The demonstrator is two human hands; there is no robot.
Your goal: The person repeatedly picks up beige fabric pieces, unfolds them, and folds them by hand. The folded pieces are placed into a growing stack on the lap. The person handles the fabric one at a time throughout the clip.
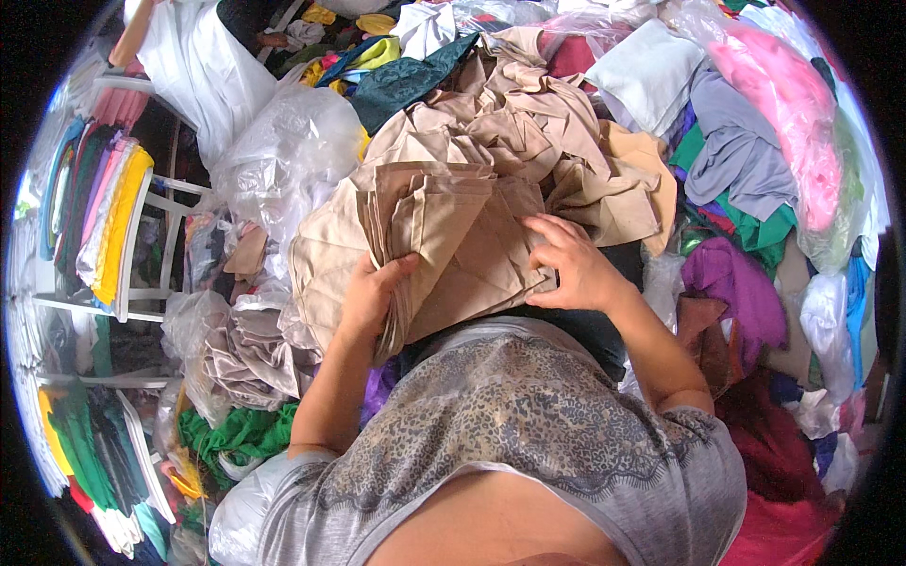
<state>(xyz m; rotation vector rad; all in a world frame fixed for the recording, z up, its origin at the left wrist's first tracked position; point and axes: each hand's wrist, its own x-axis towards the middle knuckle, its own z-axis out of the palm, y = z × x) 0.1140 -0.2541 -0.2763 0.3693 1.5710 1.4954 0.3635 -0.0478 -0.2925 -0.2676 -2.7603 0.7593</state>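
My left hand [377, 294] is closed around a sheaf of folded beige cloths [429, 212], whose layered edges fan upward. Beneath the sheaf, more flat beige cloth [500, 259] lies across my lap. On the right edge of that cloth rests my right hand [578, 264], its fingers bent but apart, with the thumb separate from the fingertips. Just beyond both hands a large heap of crumpled beige cloth [491, 113] rises, touching the cloth on my lap.
On the left stands a white rack [142, 226] with folded coloured cloths. A clear plastic bag [293, 141] bulges beside the beige heap. To the right are grey cloth [741, 141], purple cloth [731, 283] and a bagged pink bundle [779, 104]. Dark red fabric [769, 472] lies at the lower right.
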